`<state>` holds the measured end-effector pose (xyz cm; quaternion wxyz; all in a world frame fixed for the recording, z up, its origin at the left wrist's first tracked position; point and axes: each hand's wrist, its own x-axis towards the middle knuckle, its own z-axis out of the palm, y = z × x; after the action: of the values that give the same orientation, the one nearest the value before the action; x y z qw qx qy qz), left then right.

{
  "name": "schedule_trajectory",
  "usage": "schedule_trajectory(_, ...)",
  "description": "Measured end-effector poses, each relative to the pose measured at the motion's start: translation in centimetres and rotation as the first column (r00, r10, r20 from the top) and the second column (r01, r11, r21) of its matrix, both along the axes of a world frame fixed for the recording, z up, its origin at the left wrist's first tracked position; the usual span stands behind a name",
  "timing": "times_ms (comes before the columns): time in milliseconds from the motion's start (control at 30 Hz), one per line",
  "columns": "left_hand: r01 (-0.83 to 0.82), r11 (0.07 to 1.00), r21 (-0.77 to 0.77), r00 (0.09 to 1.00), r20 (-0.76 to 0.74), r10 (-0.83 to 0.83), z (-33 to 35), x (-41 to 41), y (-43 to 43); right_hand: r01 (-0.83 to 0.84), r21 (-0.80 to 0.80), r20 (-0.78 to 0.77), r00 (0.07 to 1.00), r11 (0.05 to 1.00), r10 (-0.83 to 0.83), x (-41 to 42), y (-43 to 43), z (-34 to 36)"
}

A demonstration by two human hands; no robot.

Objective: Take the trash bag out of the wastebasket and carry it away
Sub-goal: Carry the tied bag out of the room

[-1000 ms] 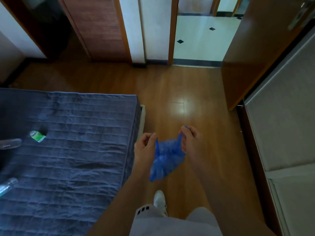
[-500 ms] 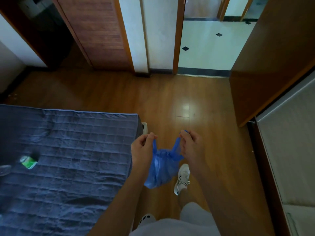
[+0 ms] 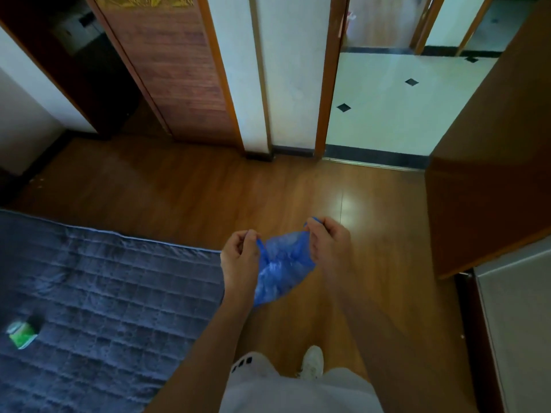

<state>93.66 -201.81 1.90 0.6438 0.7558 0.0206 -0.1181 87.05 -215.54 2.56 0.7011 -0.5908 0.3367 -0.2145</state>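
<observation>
A small blue plastic trash bag [image 3: 281, 268] hangs in front of me above the wooden floor. My left hand [image 3: 240, 256] pinches the bag's left handle and my right hand [image 3: 328, 245] pinches its right handle, so the bag sags between them. The bag's lower end droops toward my left forearm. No wastebasket is in view.
A bed with a dark blue quilted cover [image 3: 98, 299] fills the lower left, with a small green carton [image 3: 21, 335] on it. An open brown door [image 3: 492, 174] stands at the right. Ahead lies a doorway to a white tiled floor [image 3: 396, 114]. My white shoe [image 3: 311, 365] is below.
I have walked forward toward the doorway; the bed has slid back and left in view. Both hands keep hold of the bag handles, and the bag has swung slightly.
</observation>
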Motion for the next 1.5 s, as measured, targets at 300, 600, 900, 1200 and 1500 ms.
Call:
schedule_trajectory(300,-0.013,1.0,0.002,1.0,0.017,0.013,-1.1,8.3,-6.9,-0.012,0.013,-0.005,1.0,1.0,0.012,7.5,-7.2,-1.8)
schedule_trajectory(600,0.063,0.998,0.001,0.998,-0.015,-0.063,-2.0,21.8,-14.2,0.011,-0.058,-0.073,0.997,0.998,-0.015,20.5,-13.4,-2.4)
schedule_trajectory(900,0.135,0.991,-0.014,0.991,-0.018,-0.135,-0.2,37.2,-20.8,0.045,-0.107,-0.103,0.993,0.993,-0.056,36.0,-19.6,-0.6)
schedule_trajectory(1200,0.066,0.998,-0.017,0.997,-0.05,-0.067,-0.8,46.4,-25.7,0.034,-0.13,-0.073,0.996,0.991,-0.044,44.8,-24.5,-0.7)
schedule_trajectory(1500,-0.018,0.997,0.072,0.999,-0.049,0.021,-2.0,55.3,-33.2,-0.094,-0.11,-0.05,0.995,0.989,0.089,55.0,-33.4,-2.7)
